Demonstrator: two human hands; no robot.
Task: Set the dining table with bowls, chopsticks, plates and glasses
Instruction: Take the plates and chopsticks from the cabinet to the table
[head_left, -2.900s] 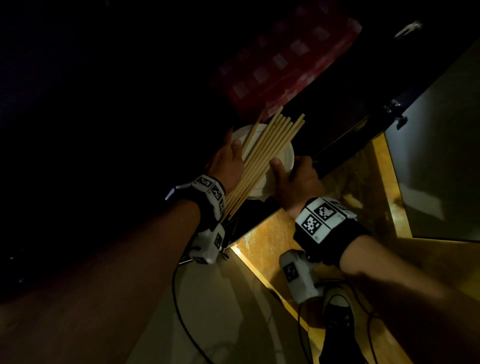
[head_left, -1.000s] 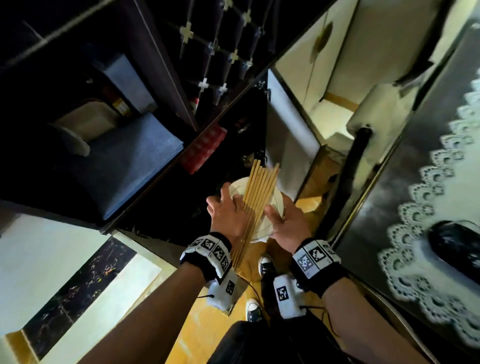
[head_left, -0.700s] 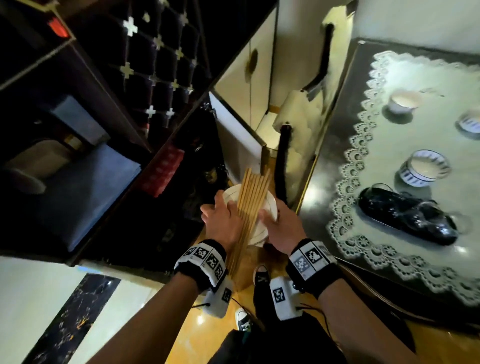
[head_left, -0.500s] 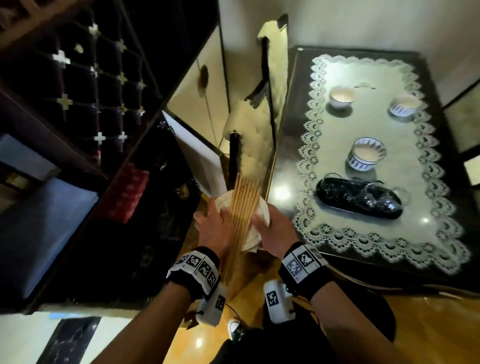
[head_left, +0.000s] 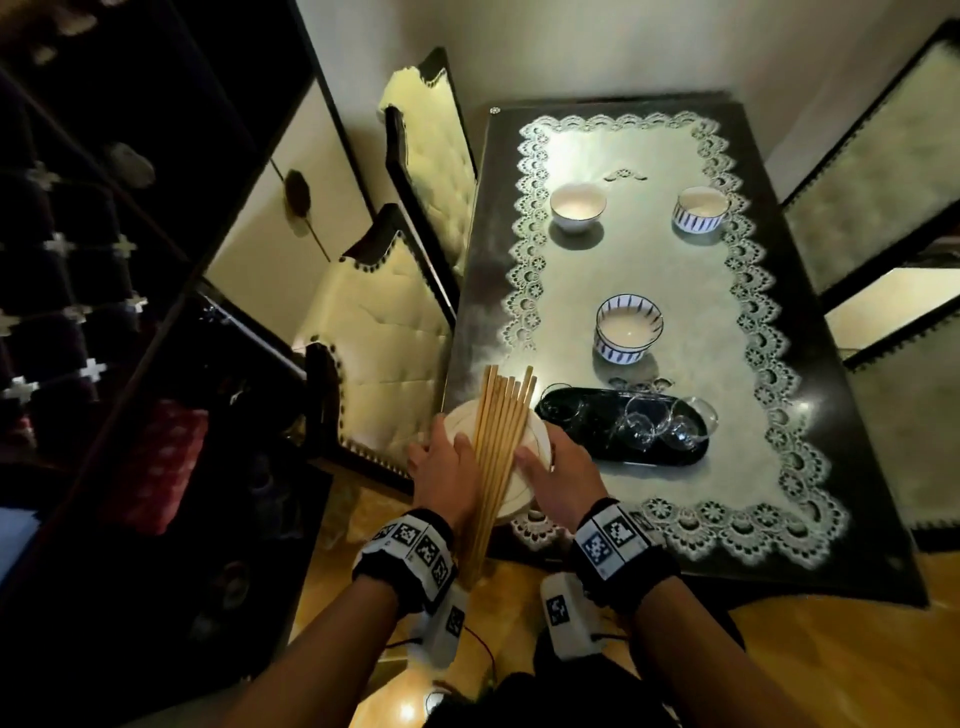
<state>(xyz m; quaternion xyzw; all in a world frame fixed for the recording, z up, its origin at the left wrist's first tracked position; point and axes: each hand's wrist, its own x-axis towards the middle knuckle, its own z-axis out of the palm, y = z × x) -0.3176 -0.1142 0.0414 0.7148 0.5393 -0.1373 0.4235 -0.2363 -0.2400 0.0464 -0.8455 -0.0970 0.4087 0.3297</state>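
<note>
I have turned from the cabinet; the plates (head_left: 535, 441) now hang at the table (head_left: 472, 291) corner, beside the tray (head_left: 582, 449). Left fingers (head_left: 461, 446) and right fingers (head_left: 525, 461) curl round the rim, chopsticks (head_left: 506, 410) lying across the top.

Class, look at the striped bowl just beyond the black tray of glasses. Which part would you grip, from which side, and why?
Probably the rim of the striped bowl, pinched from above at its left edge, thumb inside. It stands upright, mouth open, walls narrowing to the foot, so the rim gives the clearest hold. The black tray of glasses crowds its near side.
</note>
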